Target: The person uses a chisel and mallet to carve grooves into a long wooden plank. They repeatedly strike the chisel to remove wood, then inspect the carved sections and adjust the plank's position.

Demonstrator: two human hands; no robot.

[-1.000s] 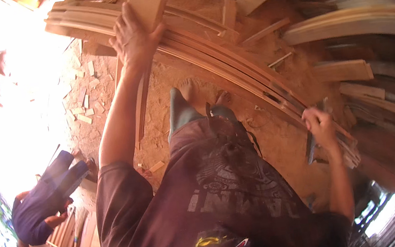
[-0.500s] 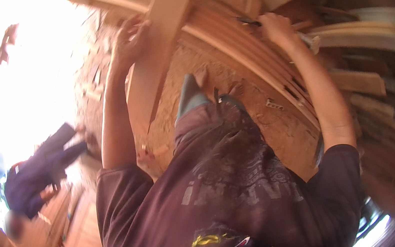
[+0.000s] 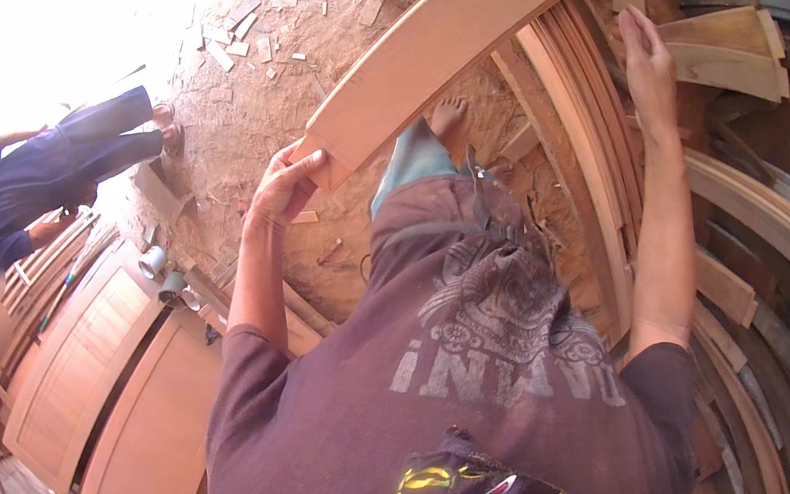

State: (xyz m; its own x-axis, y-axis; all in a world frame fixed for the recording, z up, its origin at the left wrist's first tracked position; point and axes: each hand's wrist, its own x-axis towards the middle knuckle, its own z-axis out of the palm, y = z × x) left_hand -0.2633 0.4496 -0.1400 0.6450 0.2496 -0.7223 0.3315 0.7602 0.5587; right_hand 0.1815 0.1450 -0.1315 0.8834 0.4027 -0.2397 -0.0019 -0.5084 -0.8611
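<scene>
My left hand [image 3: 289,187] grips the lower left end of a long, pale brown wooden board [image 3: 485,27], thumb on its face and fingers behind. The board slants up to the right, above the floor, across a stack of long wooden strips [image 3: 588,109]. My right hand [image 3: 648,60] is raised right of that stack, below the board's far end and apart from it. Its fingers are stretched out and nothing shows in them.
A person [image 3: 62,178] in dark clothes is at the left. Panelled wooden doors [image 3: 152,423] lie at lower left, near grey pipe pieces [image 3: 153,262]. Wood offcuts [image 3: 248,25] litter the dirt floor. More planks [image 3: 764,215] are piled at the right.
The board has swung from a steep slant to a flatter one, its far end now to the right. My right hand has moved right and up; the dark slim tool by it no longer shows.
</scene>
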